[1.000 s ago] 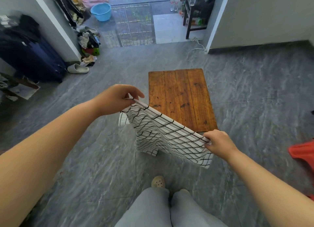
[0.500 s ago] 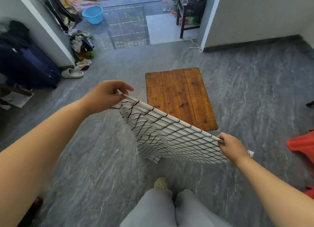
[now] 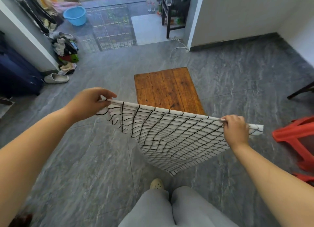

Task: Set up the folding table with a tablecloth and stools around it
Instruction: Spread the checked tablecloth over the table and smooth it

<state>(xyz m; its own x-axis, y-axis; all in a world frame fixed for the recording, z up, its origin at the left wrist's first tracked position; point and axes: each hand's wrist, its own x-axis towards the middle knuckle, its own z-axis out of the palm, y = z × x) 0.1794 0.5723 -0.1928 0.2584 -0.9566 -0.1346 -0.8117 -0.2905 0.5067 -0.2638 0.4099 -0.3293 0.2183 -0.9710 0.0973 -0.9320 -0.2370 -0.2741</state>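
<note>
A low wooden folding table (image 3: 167,89) stands on the grey floor straight ahead of me. I hold a white tablecloth with a black grid (image 3: 169,133) stretched in the air in front of the table's near edge. My left hand (image 3: 90,102) pinches its top left corner. Near the top right corner my right hand (image 3: 235,129) grips the same edge, and a short end of cloth sticks out past it. The cloth hangs down towards my legs and hides the table's near edge. Red plastic stools (image 3: 299,141) sit on the floor at the right.
A dark suitcase (image 3: 15,73) and a grey slipper (image 3: 57,78) lie at the left, with a pile of clothes (image 3: 65,51) by the wall. A blue basin (image 3: 74,16) sits at the back. A dark furniture leg (image 3: 300,90) juts in at the right. My foot (image 3: 156,184) is below.
My hands have moved apart and the cloth has spread from a bunched fold into a wide taut sheet. The right hand went right and the view tilted up slightly.
</note>
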